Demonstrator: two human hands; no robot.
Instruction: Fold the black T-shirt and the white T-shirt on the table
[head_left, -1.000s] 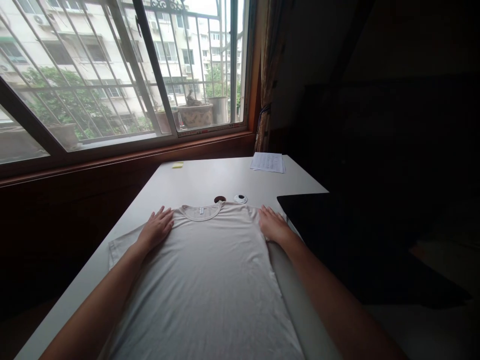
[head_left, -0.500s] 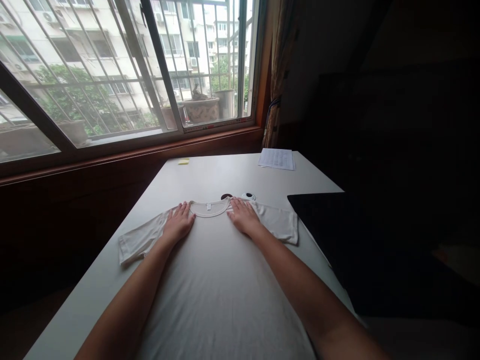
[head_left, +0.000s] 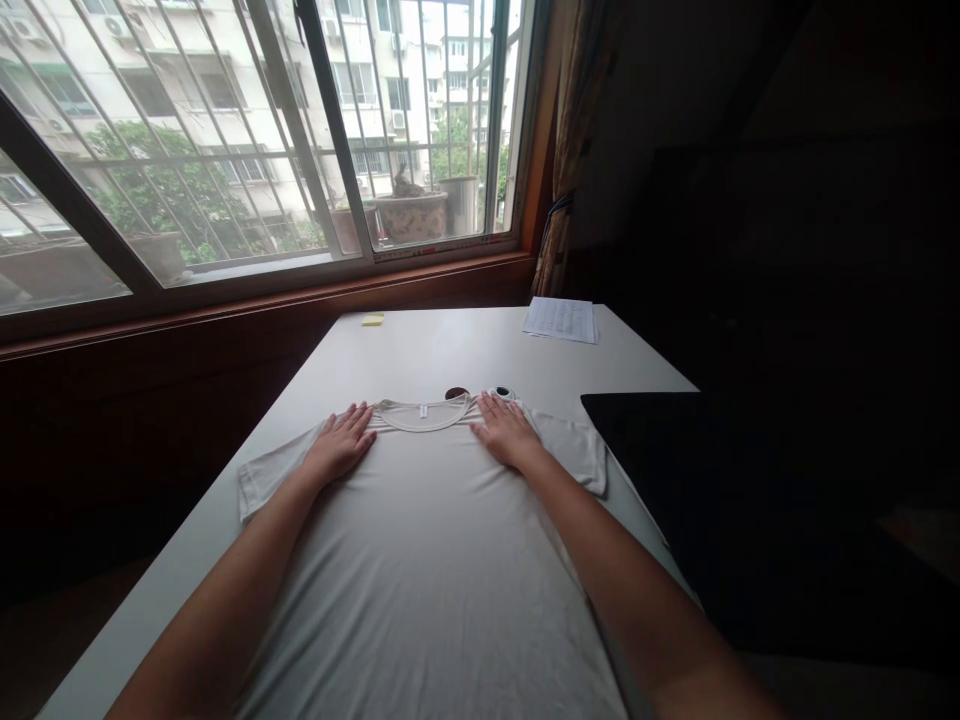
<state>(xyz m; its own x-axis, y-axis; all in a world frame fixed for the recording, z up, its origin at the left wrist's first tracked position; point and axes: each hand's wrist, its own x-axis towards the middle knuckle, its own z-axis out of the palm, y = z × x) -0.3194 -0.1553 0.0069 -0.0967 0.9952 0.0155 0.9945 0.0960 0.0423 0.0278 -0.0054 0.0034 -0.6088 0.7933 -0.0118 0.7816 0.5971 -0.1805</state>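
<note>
A white T-shirt lies spread on the white table, its neckline away from me and its short sleeves out to both sides. My left hand rests flat on the left shoulder of the shirt, fingers stretched out. On the opposite shoulder, beside the collar, my right hand also lies flat with its fingers extended. Between the two hands shows the round collar with a small white label. Faint creases run across the cloth near both hands.
Just beyond the collar are a dark brown round object and a white one with a black centre. Papers and a yellow note lie at the far end. A black panel-like shape borders the right side. A barred window stands behind.
My hands have moved farther apart, the left one to the left and the right one slightly to the right. Pull creases now show in the cloth. The view has shifted a little.
</note>
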